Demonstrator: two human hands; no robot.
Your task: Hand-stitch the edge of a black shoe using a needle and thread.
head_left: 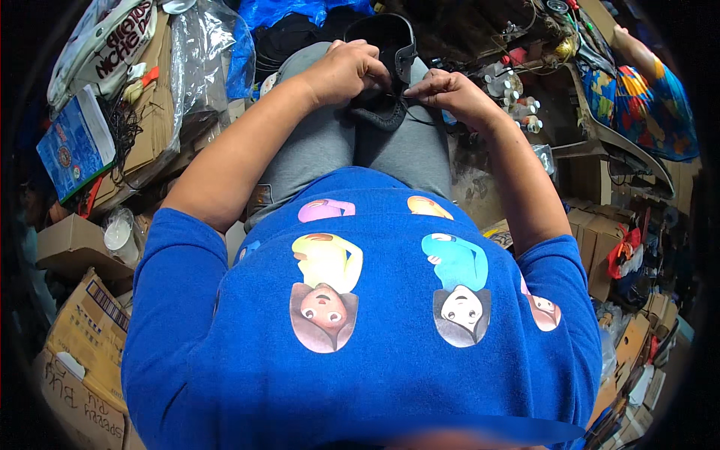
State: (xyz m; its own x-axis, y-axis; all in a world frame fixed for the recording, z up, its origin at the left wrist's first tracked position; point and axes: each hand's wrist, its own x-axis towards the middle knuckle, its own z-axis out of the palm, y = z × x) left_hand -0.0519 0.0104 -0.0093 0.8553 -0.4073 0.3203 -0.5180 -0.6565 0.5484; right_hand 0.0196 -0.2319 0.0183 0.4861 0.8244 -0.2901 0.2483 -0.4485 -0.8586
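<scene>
We hold a black shoe (384, 71) on our lap with 2 hands.
Our left hand (346, 71) is closed over the shoe's upper, pinning it to our knees; our right hand (448, 91) pinches a thin black thread (417, 112) at the toe. We judge the shoe light, its leather stiff yet bendable, best gripped around the upper, while the thread looks slippery and needs a tight pinch.

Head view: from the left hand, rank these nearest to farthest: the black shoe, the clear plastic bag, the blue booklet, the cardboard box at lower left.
1. Black shoe: on the lap, under the left hand.
2. Clear plastic bag: to the left, over the cardboard.
3. Blue booklet: farther left.
4. Cardboard box: lower left, by the sleeve.
</scene>
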